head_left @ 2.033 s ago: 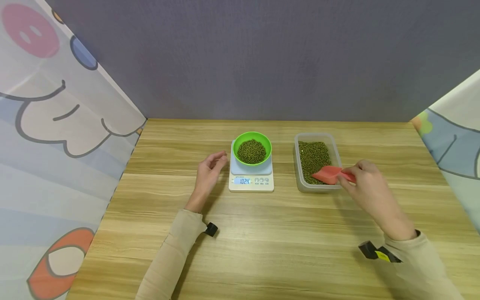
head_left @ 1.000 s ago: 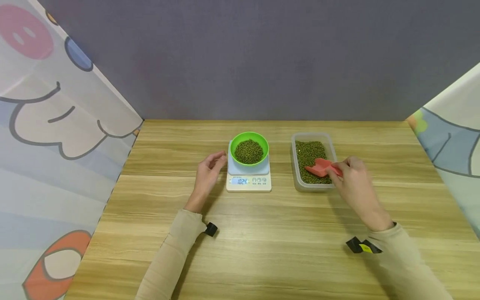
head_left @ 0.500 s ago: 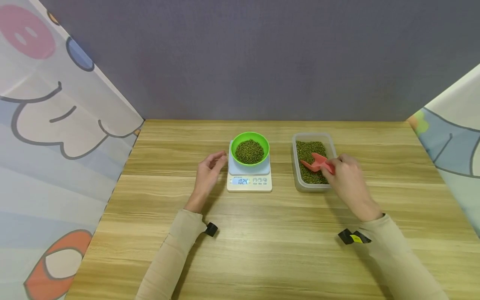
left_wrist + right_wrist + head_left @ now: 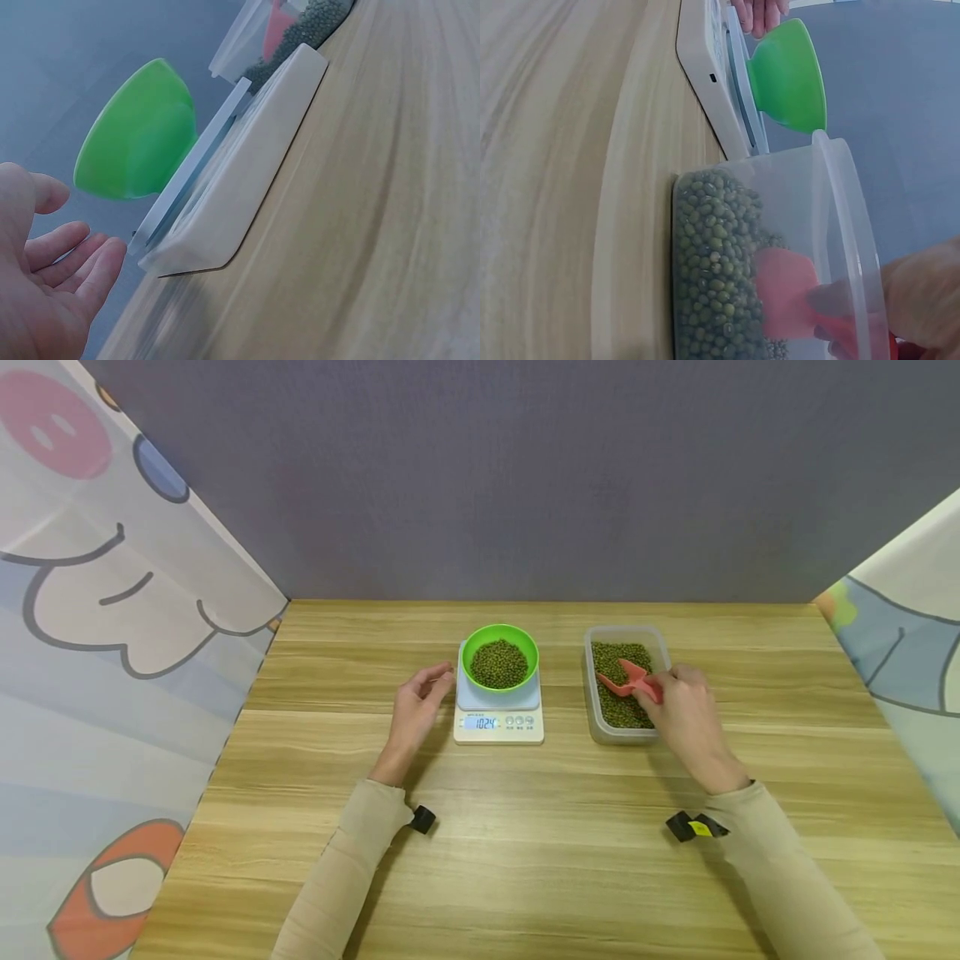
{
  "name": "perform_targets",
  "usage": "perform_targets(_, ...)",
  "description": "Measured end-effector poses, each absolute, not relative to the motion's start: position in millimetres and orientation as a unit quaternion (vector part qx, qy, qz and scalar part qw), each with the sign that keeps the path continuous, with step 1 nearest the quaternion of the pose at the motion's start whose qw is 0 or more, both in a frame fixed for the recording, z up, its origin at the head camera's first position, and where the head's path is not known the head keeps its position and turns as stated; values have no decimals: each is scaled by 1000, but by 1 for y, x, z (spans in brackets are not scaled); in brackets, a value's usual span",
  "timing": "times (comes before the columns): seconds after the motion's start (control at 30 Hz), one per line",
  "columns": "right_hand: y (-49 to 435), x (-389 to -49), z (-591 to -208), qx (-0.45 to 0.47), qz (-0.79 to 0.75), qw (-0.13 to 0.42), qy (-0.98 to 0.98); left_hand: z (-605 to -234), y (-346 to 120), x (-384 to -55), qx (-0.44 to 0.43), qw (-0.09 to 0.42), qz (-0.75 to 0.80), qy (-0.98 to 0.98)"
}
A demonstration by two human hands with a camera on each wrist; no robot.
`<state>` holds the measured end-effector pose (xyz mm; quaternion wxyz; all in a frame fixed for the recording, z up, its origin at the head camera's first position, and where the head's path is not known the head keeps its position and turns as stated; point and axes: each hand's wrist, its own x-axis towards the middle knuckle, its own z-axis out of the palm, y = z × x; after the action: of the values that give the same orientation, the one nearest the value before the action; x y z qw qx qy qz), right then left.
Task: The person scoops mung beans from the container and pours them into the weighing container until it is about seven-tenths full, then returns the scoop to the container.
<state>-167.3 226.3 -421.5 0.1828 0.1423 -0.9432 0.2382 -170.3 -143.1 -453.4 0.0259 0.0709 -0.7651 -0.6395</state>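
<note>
My right hand point(image 4: 684, 714) grips the handle of a red scoop point(image 4: 636, 683) inside a clear plastic container point(image 4: 627, 737) of mung beans point(image 4: 617, 713). Through the container's wall, the right wrist view shows the scoop's blade point(image 4: 784, 289) down at the beans. A digital kitchen scale point(image 4: 498, 727) reading 1024, its decimal point too small to make out, carries a green bowl point(image 4: 534, 658) holding more mung beans point(image 4: 499, 663). Just left of the scale is my left hand point(image 4: 417, 706), its fingers relaxed and holding nothing; the left wrist view has its fingertips close to the weighing plate point(image 4: 199, 161).
The wooden table point(image 4: 480, 843) ends at a grey panel point(image 4: 540, 485) behind. A cartoon-printed sheet point(image 4: 112, 710) borders the left side, with another printed sheet point(image 4: 911, 652) on the right. A black wrist camera point(image 4: 422, 819) sits at the left cuff.
My right hand has moved left with the scoop, from the container's right front corner in over the beans, and the scoop has turned. The left hand and the scale's digits stay the same.
</note>
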Motion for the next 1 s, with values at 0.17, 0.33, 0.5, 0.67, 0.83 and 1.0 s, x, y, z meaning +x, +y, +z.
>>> perform_targets(0.17,225,-168,-426,137,241,196,-941,-453,-143,-169,72,27,-637,-767)
perform_targets(0.33,226,-169,-429,134,252,221,-932,-454,-143,-170,71,31,-632,-771)
perform_targets(0.5,226,-166,-430,140,258,240,-925,-455,-144,-170,72,28,-631,-772)
perform_targets(0.67,227,-163,-430,146,261,252,-920,-454,-145,-170,72,26,-631,-772)
perform_targets(0.83,228,-160,-431,151,278,259,-913,-437,-140,-165,81,15,-633,-770)
perform_targets(1.0,229,-157,-432,138,302,255,-908,-418,-136,-157,88,7,-632,-770)
